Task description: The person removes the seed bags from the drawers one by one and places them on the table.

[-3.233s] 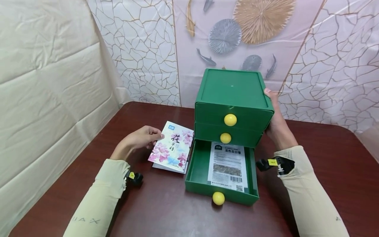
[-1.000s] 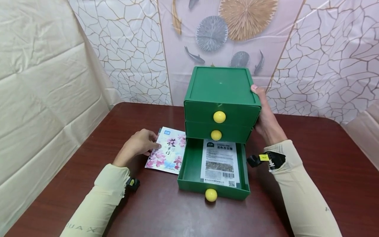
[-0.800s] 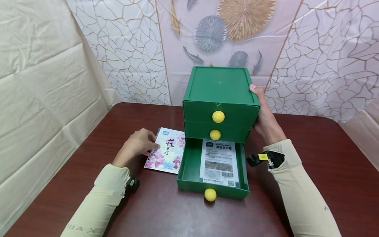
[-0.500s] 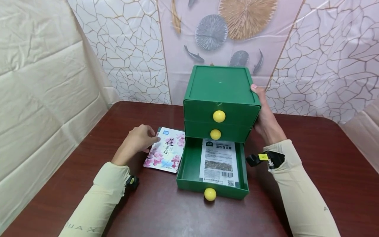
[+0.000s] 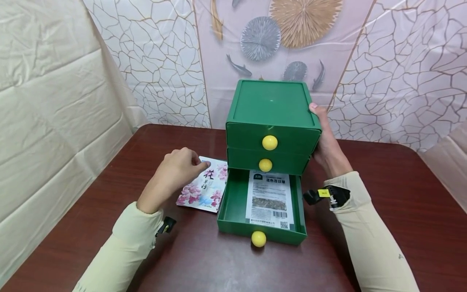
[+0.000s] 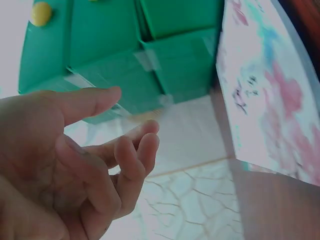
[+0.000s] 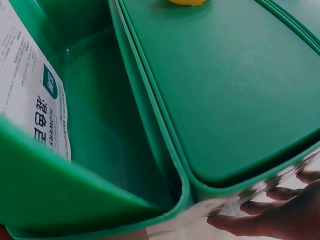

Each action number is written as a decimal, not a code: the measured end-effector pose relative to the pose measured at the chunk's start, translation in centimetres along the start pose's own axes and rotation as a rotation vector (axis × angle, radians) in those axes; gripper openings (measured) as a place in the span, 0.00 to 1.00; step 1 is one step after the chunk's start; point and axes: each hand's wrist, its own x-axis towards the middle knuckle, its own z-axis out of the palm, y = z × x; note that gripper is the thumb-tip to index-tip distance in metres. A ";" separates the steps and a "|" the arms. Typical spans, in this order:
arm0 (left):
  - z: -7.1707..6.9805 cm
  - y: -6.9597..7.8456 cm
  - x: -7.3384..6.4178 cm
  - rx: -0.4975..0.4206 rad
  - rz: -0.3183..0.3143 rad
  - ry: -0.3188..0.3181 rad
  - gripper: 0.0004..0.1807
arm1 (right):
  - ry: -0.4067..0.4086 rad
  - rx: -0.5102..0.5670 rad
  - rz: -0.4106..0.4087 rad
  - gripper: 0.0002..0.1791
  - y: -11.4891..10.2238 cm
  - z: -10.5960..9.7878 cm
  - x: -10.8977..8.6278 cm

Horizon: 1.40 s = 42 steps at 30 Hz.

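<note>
A green three-drawer cabinet (image 5: 273,101) with yellow ball knobs stands on the table. Its bottom drawer (image 5: 238,198) is pulled out, and in it lies a white printed seed packet (image 5: 269,200). To the left of the drawer a white packet with pink flowers (image 5: 204,188) rests on the table. My left hand (image 5: 178,168) hovers over that packet's upper left part, holding nothing; in the left wrist view its fingers (image 6: 135,150) are loosely bent and the thumb stands apart. My right hand (image 5: 328,148) rests along the cabinet's right side, thumb at the top edge, fingers (image 7: 250,222) fairly straight.
The dark red-brown table (image 5: 204,259) extends around the cabinet. A patterned wall covering (image 5: 164,61) hangs behind, and cream cloth (image 5: 54,121) drapes down the left. Both upper drawers of the cabinet are pushed in.
My left hand has let go of the flowered packet, which was lifted at first and now lies flat, and has risen off it. My right hand stays at the cabinet; the view shifted slightly.
</note>
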 end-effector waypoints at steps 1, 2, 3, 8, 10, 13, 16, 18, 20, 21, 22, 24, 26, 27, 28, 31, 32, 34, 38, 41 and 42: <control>-0.1 0.4 -0.2 0.006 0.002 0.002 0.18 | -0.001 0.000 -0.003 0.45 0.0 0.0 0.0; -0.2 0.7 -0.4 0.010 0.004 0.000 0.20 | -0.001 -0.002 -0.006 0.45 0.0 0.0 0.0; -0.2 1.0 -0.6 0.015 0.005 -0.003 0.20 | -0.003 -0.002 -0.006 0.45 0.1 0.0 0.0; -0.2 2.3 -1.2 0.060 -0.001 -0.030 0.19 | -0.023 -0.009 -0.004 0.44 0.1 -0.2 0.0; -0.2 2.9 -1.3 0.086 -0.004 -0.039 0.19 | -0.026 -0.008 -0.009 0.44 0.2 -0.3 0.0; -0.4 4.1 -1.5 0.131 -0.003 -0.050 0.20 | -0.024 -0.001 -0.010 0.44 0.3 -0.3 0.0; -0.8 5.6 -1.5 0.171 0.013 -0.060 0.23 | -0.026 0.010 -0.015 0.44 -0.1 -0.2 0.1; -1.0 6.6 -1.5 0.191 0.021 -0.069 0.26 | -0.026 0.015 -0.025 0.43 -0.4 -0.2 0.3; -1.2 7.4 -1.4 0.205 0.032 -0.083 0.27 | -0.028 0.013 -0.034 0.42 -0.7 -0.1 0.4; -1.3 7.7 -1.4 0.212 0.034 -0.095 0.27 | -0.027 0.009 -0.036 0.42 -0.8 0.0 0.5; -1.4 8.0 -1.3 0.223 0.034 -0.112 0.29 | -0.026 0.005 -0.036 0.41 -0.9 0.0 0.5; -1.5 8.6 -1.2 0.244 0.037 -0.156 0.30 | -0.023 -0.006 -0.038 0.41 -1.1 0.1 0.5; -1.6 9.2 -1.1 0.253 0.046 -0.211 0.31 | -0.023 -0.011 -0.042 0.40 -1.3 0.2 0.5; -1.6 9.4 -1.0 0.252 0.050 -0.244 0.32 | -0.022 -0.013 -0.043 0.40 -1.4 0.2 0.5; -1.5 9.7 -0.9 0.250 0.063 -0.272 0.32 | -0.019 -0.016 -0.044 0.40 -1.5 0.2 0.4; -1.1 10.3 -0.7 0.222 0.119 -0.345 0.32 | -0.011 -0.014 -0.042 0.41 -1.6 0.2 0.5; -0.9 10.4 -0.6 0.216 0.139 -0.371 0.32 | -0.006 -0.020 -0.038 0.41 -1.5 0.3 0.6; -0.2 10.6 -0.4 0.207 0.182 -0.406 0.33 | -0.004 -0.029 -0.035 0.41 -1.5 0.4 0.6; 1.7 10.5 -0.1 0.207 0.215 -0.455 0.27 | -0.014 -0.032 -0.049 0.41 -1.3 0.6 0.7; 3.1 10.5 0.1 0.204 0.208 -0.461 0.20 | -0.015 -0.014 -0.060 0.42 -1.2 0.5 0.7; 3.4 10.5 0.1 0.206 0.206 -0.457 0.19 | -0.018 -0.007 -0.063 0.42 -1.2 0.4 0.7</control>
